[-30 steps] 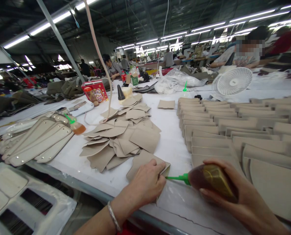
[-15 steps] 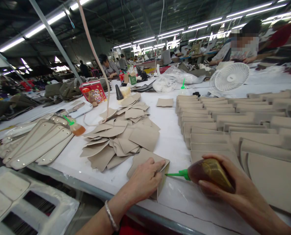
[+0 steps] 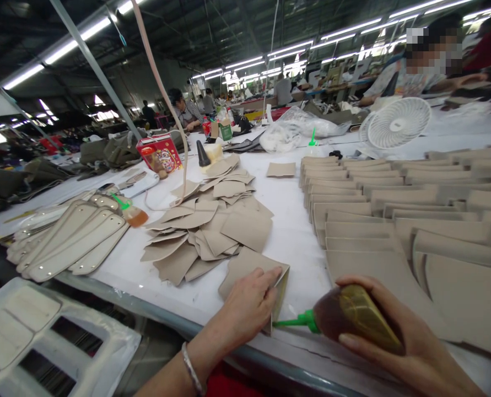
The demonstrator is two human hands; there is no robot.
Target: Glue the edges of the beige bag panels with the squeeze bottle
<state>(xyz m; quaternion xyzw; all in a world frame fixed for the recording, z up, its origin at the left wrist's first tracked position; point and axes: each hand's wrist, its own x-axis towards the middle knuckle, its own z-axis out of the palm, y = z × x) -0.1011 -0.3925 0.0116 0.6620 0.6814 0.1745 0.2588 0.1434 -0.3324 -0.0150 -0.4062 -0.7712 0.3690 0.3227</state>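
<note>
My left hand presses a beige leather-like panel down at the table's near edge, index finger stretched along its right side and the other fingers curled in. A shiny yellowish strip shows along that turned-up edge. In my right hand lies a glue bottle with amber liquid, tilted sideways and gripped around its body. Its thin green nozzle points left, the tip at the panel's lower right corner. Left of centre is a loose pile of similar panels.
Overlapping rows of beige panels cover the right side. A white fan stands behind them. White riveted strips and a second green-tipped bottle lie left. A pale hose hangs down. A white stool is lower left. People sit farther back.
The glue bottle's nozzle has moved toward me along the panel's right edge, from near my fingertip down to the lower corner. My left hand stays on the panel.
</note>
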